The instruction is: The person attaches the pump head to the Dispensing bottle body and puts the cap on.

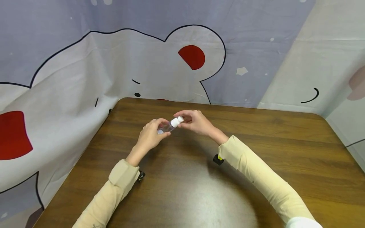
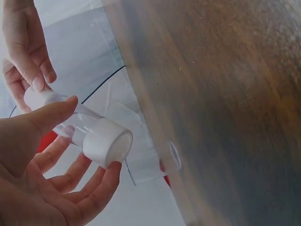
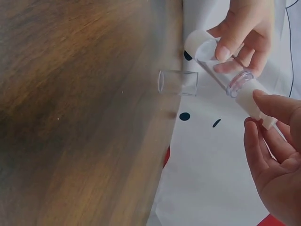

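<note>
My left hand [image 1: 149,134] holds a small clear bottle [image 1: 167,127] by its body, tilted above the table. The thumb and curled fingers lie on opposite sides of it. Its white base [image 2: 101,141] shows plainly in the left wrist view. At the bottle's other end, my right hand [image 1: 199,123] pinches the white pump top [image 1: 176,121] between thumb and fingers. A clear ridged neck [image 3: 239,84] is visible just under that top. Beyond the hands, a clear cylindrical cap [image 3: 178,82] stands on the table in the right wrist view; the head view does not show it plainly.
The brown wooden table [image 1: 182,177] spreads under both arms. Close behind its far edge hangs a cartoon-printed curtain [image 1: 159,63], which also runs along the left side. Dark wrist-worn devices [image 1: 218,159] sit beneath the sleeves.
</note>
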Motion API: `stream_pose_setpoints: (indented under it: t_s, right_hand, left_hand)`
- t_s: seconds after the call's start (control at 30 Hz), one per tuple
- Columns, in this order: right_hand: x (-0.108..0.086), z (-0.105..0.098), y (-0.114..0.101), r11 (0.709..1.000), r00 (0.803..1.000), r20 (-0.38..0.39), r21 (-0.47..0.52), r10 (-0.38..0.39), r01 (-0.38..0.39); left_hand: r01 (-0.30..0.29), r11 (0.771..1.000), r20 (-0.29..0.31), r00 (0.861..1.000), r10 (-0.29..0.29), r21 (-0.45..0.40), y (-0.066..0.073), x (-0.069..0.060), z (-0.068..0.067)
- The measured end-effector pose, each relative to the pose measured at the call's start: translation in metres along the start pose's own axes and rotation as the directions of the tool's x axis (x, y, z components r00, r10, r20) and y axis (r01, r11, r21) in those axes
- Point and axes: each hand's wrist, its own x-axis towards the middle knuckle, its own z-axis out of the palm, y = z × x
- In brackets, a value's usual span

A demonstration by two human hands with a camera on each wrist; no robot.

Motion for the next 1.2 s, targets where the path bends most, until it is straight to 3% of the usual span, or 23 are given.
stream_pose_setpoints:
  t_s: [0.4, 0.6, 0.73, 0.9, 1.07, 1.2]
  right_hand:
    - [0.0, 0.002, -0.002, 0.995, 0.998, 0.027, -0.087, 0.052, -0.05]
    - [-0.001, 0.004, -0.006, 0.974, 0.99, -0.053, -0.181, 0.133, -0.14]
    - [0.0, 0.009, -0.006, 0.962, 0.983, -0.112, -0.216, 0.145, -0.167]
    - [0.0, 0.013, -0.007, 0.961, 0.98, -0.147, -0.221, 0.133, -0.163]
    - [0.0, 0.013, -0.007, 0.974, 0.992, -0.072, -0.198, 0.101, -0.113]
    - [0.001, 0.01, -0.008, 0.984, 0.998, -0.031, -0.168, 0.048, -0.052]
  left_hand:
    - [-0.002, 1.0, -0.026, 1.0, 0.003, 0.028, -0.001, -0.001, 0.002]
    - [-0.008, 1.0, -0.043, 0.999, 0.009, 0.017, 0.001, 0.0, 0.004]
    - [-0.006, 1.0, -0.046, 0.999, 0.006, 0.009, 0.001, 0.001, 0.004]
    - [-0.014, 0.999, -0.046, 0.999, 0.013, -0.031, 0.002, 0.001, 0.004]
    - [-0.009, 0.994, -0.031, 1.0, 0.005, -0.109, -0.001, 0.0, 0.004]
    - [0.005, 0.993, -0.023, 1.0, -0.008, -0.12, -0.002, 0.0, 0.004]
